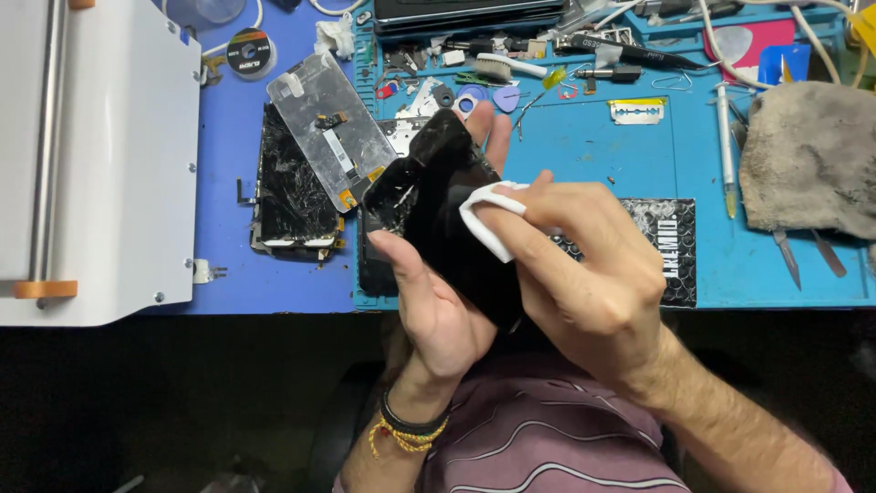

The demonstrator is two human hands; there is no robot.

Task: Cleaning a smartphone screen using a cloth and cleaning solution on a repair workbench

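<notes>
The left hand (438,310) is gripping the black phone screen (452,215) from beneath, its long axis slanting up-left, while the right hand (584,274) is pinching a white wipe (488,219) against its right edge.

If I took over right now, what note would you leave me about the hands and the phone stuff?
Left hand: holds the black screen from beneath, tilted above the blue mat.
Right hand: presses a white wipe onto the screen.
Nearby: a cracked screen and a clear panel lie left, a grey cloth right.
Done: wipe is on the glass.
Left: cannot tell how clean it is.
</notes>
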